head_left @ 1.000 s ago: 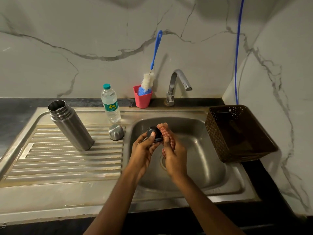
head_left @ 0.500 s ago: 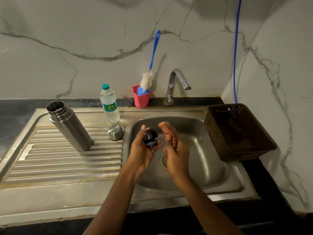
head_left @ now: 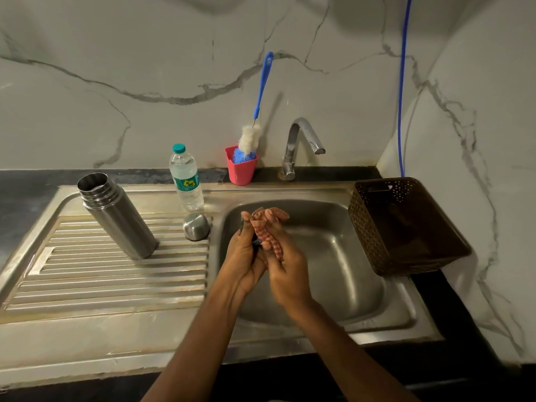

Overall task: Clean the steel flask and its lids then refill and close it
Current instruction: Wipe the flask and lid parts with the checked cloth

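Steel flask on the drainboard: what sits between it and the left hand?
Head view: a domed steel lid stands at the right edge of the drainboard, between the steel flask and the left hand; the rest is bare ribs.

Open steel flask (head_left: 119, 216) stands mouth-up on the drainboard (head_left: 116, 280); its domed steel cap (head_left: 196, 226) sits mouth-down nearby; the black inner lid (head_left: 256, 242), mostly hidden behind a checked cloth (head_left: 265, 239), is gripped in the left hand (head_left: 243, 256)

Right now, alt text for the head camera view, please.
Over a stainless steel sink, the left hand grips a small dark lid, mostly hidden, while the right hand presses a reddish checked cloth against it. An open cylindrical steel flask and a domed steel cap stand on the ribbed drainboard.
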